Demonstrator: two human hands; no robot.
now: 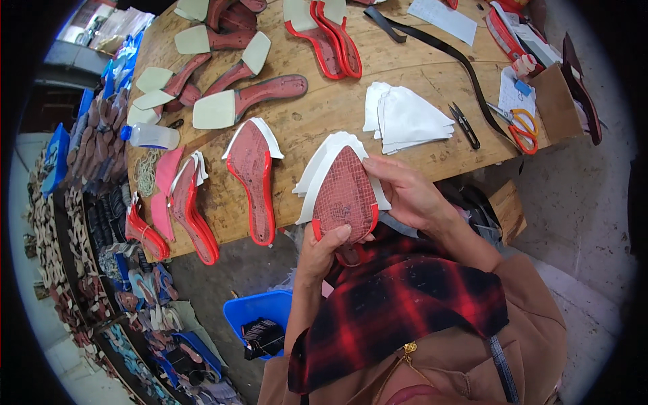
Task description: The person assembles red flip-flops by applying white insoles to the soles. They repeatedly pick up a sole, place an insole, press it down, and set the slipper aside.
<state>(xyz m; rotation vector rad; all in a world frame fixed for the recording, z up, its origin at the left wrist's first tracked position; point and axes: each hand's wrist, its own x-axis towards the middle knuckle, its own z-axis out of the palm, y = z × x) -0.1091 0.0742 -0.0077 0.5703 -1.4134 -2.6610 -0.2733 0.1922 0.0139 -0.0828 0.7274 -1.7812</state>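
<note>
Over the table's near edge I hold a reddish-brown insole (343, 189) with a pointed toe, white material around its front and red edging at its sides. My left hand (320, 253) grips its lower part, thumb on top. My right hand (408, 192) pinches the white border along the upper right edge. A loose white piece (307, 179) shows behind the toe's left side. Left of it lies a similar red-edged insole (253, 185) with a white toe border. Beyond my hands rests a stack of white pointed pieces (405, 118).
Several insoles with pale fronts (216, 109) lie at the table's far left, near a clear bottle (154, 136). On the right are black thread snips (464, 126), orange-handled scissors (523, 128) and a black strap (466, 61). A blue bin (253, 307) stands below the table.
</note>
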